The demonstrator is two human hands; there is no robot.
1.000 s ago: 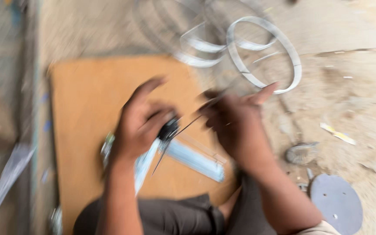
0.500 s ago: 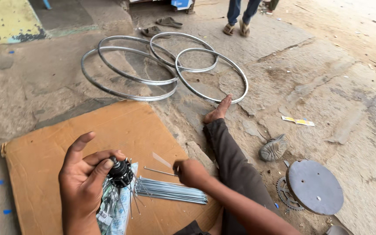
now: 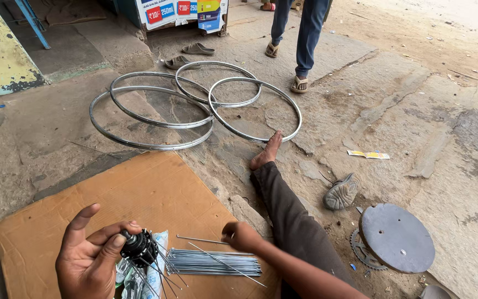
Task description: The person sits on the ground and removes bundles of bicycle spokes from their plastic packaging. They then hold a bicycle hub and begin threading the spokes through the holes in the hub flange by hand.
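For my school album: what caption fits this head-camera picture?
Left hand holds a black wheel hub; right hand reaches the spokes.

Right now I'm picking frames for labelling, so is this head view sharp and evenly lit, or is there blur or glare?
Head view: sharp, no motion blur; soft daylight, faint shadows only; mild sheen on the rims and spokes; left hand with the hub and right hand crisp; wide-angle bending towards the edges.

left hand (image 3: 87,260) fingers curled gripping, right hand (image 3: 240,235) closed, lowered

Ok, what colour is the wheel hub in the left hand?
Black. The wheel hub, held in the left hand, has thin silver spokes hanging from it; the head view shows it.
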